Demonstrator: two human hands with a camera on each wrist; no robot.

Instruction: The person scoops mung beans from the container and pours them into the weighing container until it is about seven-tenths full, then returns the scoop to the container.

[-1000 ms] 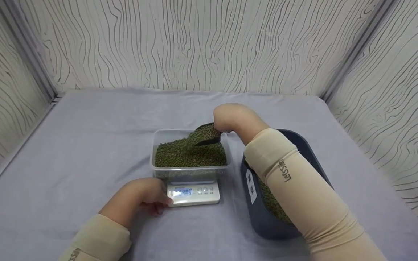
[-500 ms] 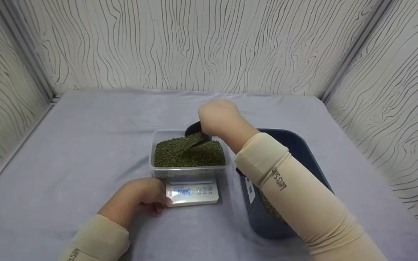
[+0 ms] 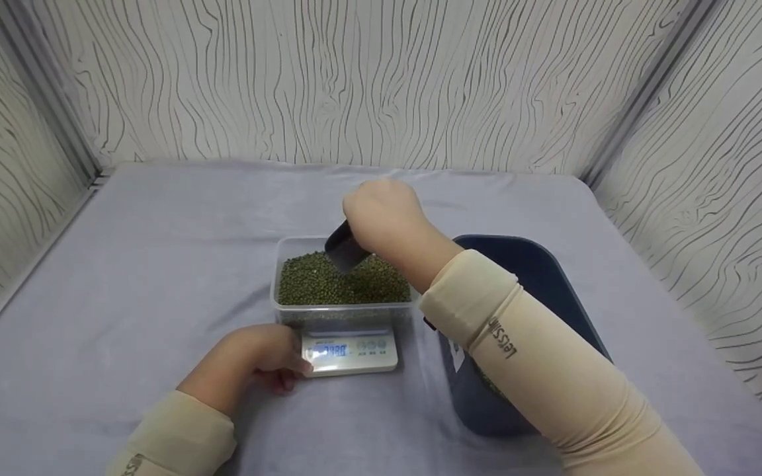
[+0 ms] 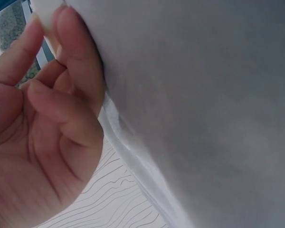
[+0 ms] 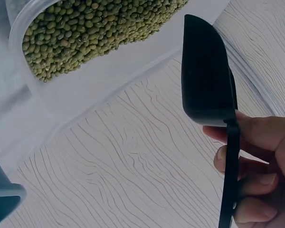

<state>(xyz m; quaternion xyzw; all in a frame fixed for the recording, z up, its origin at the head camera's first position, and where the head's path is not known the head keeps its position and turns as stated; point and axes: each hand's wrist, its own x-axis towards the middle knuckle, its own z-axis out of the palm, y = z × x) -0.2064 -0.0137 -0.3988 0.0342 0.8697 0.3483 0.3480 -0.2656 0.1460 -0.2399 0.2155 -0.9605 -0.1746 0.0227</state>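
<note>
My right hand [image 3: 384, 211] grips the handle of a black scoop [image 5: 206, 76], which is tipped steeply over a clear plastic container [image 3: 344, 308]. No beans show in the scoop's bowl in the right wrist view. Green mung beans [image 3: 315, 281] lie heaped in the container, which sits on a white digital kitchen scale [image 3: 354, 360]. The scale's blue display is lit, its digits blurred. At the scale's left front corner, my left hand [image 3: 265, 354] pinches the edge between thumb and finger; the left wrist view shows the other fingers curled loosely.
A dark blue bin [image 3: 497, 410] stands right of the scale, partly hidden beneath my right forearm, with some beans visible inside. A lilac-grey cloth [image 3: 156, 264] covers the table. Wood-grain patterned panels [image 3: 354, 79] enclose the back and sides.
My right hand has moved left and turned the scoop over, and the beans in it have poured into the container. The display reading has changed. My left hand stays at the scale.
</note>
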